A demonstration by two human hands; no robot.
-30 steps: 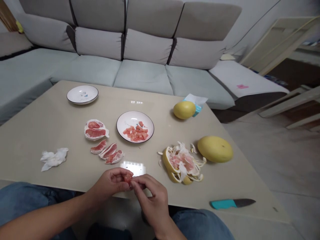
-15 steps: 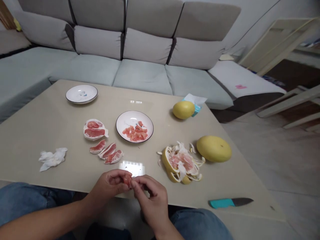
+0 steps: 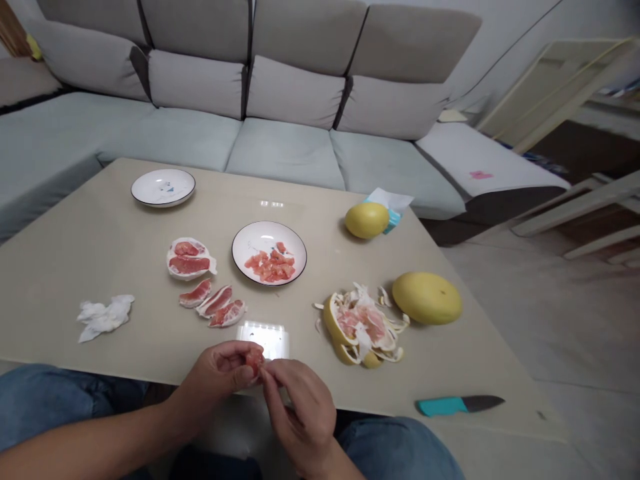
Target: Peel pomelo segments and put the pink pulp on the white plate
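Head camera: a pink pomelo segment (image 3: 255, 360) sits in a narrow grip, pinched between the left hand (image 3: 215, 373) and the right hand (image 3: 300, 407), just over the near edge of the tabletop (image 3: 100, 253).

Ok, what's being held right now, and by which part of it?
A small piece of pink pomelo flesh pinched at its lower edge between the fingers of the left hand and right hand; exact contact partly hidden.

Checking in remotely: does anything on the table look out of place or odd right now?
The teal-handled kitchen knife lies near the table's front edge, apart from everything else. Three pomelo segments also sit bare on the tabletop rather than on the plate.
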